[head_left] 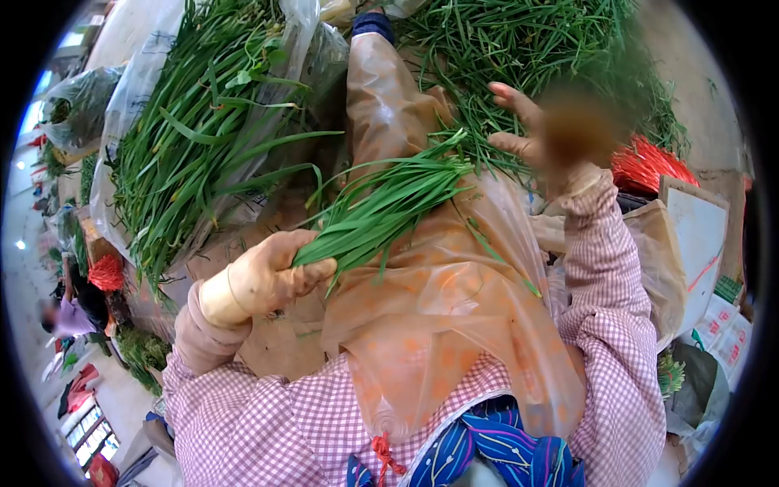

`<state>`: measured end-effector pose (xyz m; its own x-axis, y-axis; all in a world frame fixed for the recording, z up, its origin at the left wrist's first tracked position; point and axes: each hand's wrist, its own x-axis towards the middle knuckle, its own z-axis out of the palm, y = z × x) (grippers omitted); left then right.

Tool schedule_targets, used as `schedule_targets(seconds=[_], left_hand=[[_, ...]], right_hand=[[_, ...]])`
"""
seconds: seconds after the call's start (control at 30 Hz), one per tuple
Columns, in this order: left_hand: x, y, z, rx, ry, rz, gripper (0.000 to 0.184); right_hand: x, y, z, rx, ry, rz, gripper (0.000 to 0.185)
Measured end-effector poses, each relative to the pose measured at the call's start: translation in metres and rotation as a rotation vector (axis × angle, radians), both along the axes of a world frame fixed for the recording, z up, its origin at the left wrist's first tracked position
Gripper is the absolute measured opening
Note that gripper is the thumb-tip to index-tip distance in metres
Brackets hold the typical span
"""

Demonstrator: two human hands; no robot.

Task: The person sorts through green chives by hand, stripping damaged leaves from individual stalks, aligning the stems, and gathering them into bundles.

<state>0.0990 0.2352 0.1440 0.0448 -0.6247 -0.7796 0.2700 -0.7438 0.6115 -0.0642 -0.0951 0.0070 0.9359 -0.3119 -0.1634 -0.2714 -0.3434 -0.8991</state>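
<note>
Floor [706,61] covered ahead by loose green heap [519,40]; bagged greens [203,162] set at left. Green bunch [398,203] held slantwise over translucent apron [438,300], left end gripped in fingers of gloved left hand [268,272]. Right hand [531,134] raised near heap, visible fingers spread wide, remainder blurred. Red strands [649,165] seen beyond right sleeve [604,243].

The lone camera sits on that person's head, facing forward and steeply down through a round, wide lens, close above shirt [243,422] and apron [438,300], with the bunch [385,215] mid-view, a heap [527,40] farther off at the top and the room [32,268] curving along the left edge.
</note>
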Motion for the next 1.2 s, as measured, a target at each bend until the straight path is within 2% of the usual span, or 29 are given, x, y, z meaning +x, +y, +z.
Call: schedule_targets(seconds=[0.07, 0.13, 0.17, 0.2, 0.23, 0.27, 0.3, 0.37, 0.4, 0.43, 0.47, 0.5, 0.53, 0.6, 0.67, 0.7, 0.73, 0.77, 0.8, 0.83, 0.87, 0.9, 0.93, 0.97, 1.0, 1.1, 1.13, 1.17, 1.2], left_hand=[[0.004, -0.014, 0.009, 0.024, -0.008, -0.076, 0.025], [0.004, -0.025, 0.022, 0.021, -0.092, -0.133, 0.025], [0.002, -0.024, 0.027, -0.092, -0.324, -0.286, 0.022], [0.0, -0.023, 0.031, -0.182, -0.586, -0.422, 0.02], [-0.001, -0.026, 0.036, -0.093, -0.647, -0.609, 0.027], [-0.001, -0.03, 0.042, -0.001, -0.701, -0.795, 0.043], [0.0, -0.035, 0.05, 0.079, -0.632, -0.911, 0.051], [-0.004, -0.034, 0.051, 0.116, -0.607, -0.975, 0.052], [-0.007, -0.032, 0.051, 0.149, -0.577, -1.033, 0.054], [-0.008, -0.03, 0.05, 0.013, -0.679, -1.099, 0.048], [-0.011, -0.029, 0.05, 0.013, -0.676, -1.101, 0.048], [-0.014, -0.028, 0.05, -0.04, -0.771, -1.19, 0.046], [-0.017, -0.027, 0.05, -0.093, -0.864, -1.275, 0.043], [-0.019, -0.028, 0.056, -0.02, -0.867, -1.218, 0.041], [-0.016, -0.025, 0.058, 0.048, -0.879, -1.162, 0.04], [-0.011, -0.02, 0.059, -0.014, -0.911, -1.193, 0.041], [-0.006, -0.015, 0.061, -0.077, -0.943, -1.225, 0.043], [-0.001, -0.012, 0.062, -0.076, -0.944, -1.226, 0.043], [0.005, -0.011, 0.063, -0.045, -0.889, -1.139, 0.044], [0.009, -0.012, 0.063, -0.017, -0.836, -1.054, 0.045], [0.012, -0.018, 0.067, 0.093, -0.748, -0.938, 0.048], [0.015, -0.02, 0.068, -0.063, -0.831, -0.854, 0.037], [0.018, -0.023, 0.07, -0.223, -0.908, -0.767, 0.029], [0.017, -0.033, 0.076, -0.199, -0.907, -0.74, 0.031], [0.019, -0.045, 0.08, -0.122, -0.87, -0.792, 0.032], [0.027, -0.067, 0.101, -0.125, -0.775, -0.568, 0.032], [0.029, -0.077, 0.1, -0.306, -0.649, -0.455, 0.032], [0.037, -0.086, 0.097, -0.349, -0.561, -0.419, 0.029], [0.045, -0.096, 0.095, -0.39, -0.472, -0.383, 0.027]], right_hand=[[0.012, 0.03, 0.025, 0.117, -0.328, 0.143, 0.07], [0.019, 0.055, 0.054, 0.173, -0.346, 0.245, 0.064], [0.022, 0.065, 0.056, 0.217, -0.419, 0.271, 0.06], [0.024, 0.071, 0.057, 0.129, -0.419, 0.281, 0.057], [0.027, 0.073, 0.06, 0.316, -0.32, 0.263, 0.057], [0.029, 0.075, 0.062, 0.503, -0.217, 0.243, 0.058], [0.033, 0.075, 0.06, 0.503, -0.221, 0.242, 0.058], [0.045, 0.073, 0.05, 0.214, -0.019, 0.295, 0.065], [0.05, 0.076, 0.047, 0.216, -0.02, 0.293, 0.065], [0.057, 0.081, 0.045, 0.105, 0.001, 0.379, 0.068], [0.062, 0.088, 0.044, -0.006, 0.023, 0.465, 0.072], [0.066, 0.095, 0.046, -0.03, -0.016, 0.53, 0.07], [0.069, 0.1, 0.05, 0.106, 0.089, 0.639, 0.052], [0.067, 0.115, 0.039, 0.374, -0.053, 0.544, 0.03], [0.067, 0.112, 0.025, 0.523, -0.193, 0.282, 0.021], [0.064, 0.102, 0.025, 0.673, -0.179, 0.082, 0.02], [0.059, 0.087, 0.021, 0.992, -0.182, -0.065, 0.02], [0.055, 0.067, 0.004, 1.137, -0.172, -0.17, 0.021], [0.053, 0.057, -0.005, 0.913, -0.324, -0.329, 0.021], [0.033, 0.03, -0.007, 0.903, -0.222, -0.231, 0.021], [0.028, 0.018, -0.011, 0.552, -0.172, -0.344, 0.022], [0.014, -0.005, -0.022, 0.372, -0.085, -0.298, 0.026], [0.0, -0.019, -0.042, 0.159, -0.065, -0.373, 0.029], [-0.015, -0.014, -0.031, -0.043, -0.166, -0.467, 0.033], [-0.03, -0.03, -0.044, -0.18, -0.11, -0.503, 0.032], [-0.072, -0.077, -0.099, -0.427, 0.365, -0.482, 0.033], [-0.083, -0.087, -0.109, -0.418, 0.506, -0.419, 0.036], [-0.086, -0.087, -0.111, -0.508, 0.628, -0.323, 0.042], [-0.081, -0.078, -0.112, -0.669, 0.507, -0.353, 0.048]])
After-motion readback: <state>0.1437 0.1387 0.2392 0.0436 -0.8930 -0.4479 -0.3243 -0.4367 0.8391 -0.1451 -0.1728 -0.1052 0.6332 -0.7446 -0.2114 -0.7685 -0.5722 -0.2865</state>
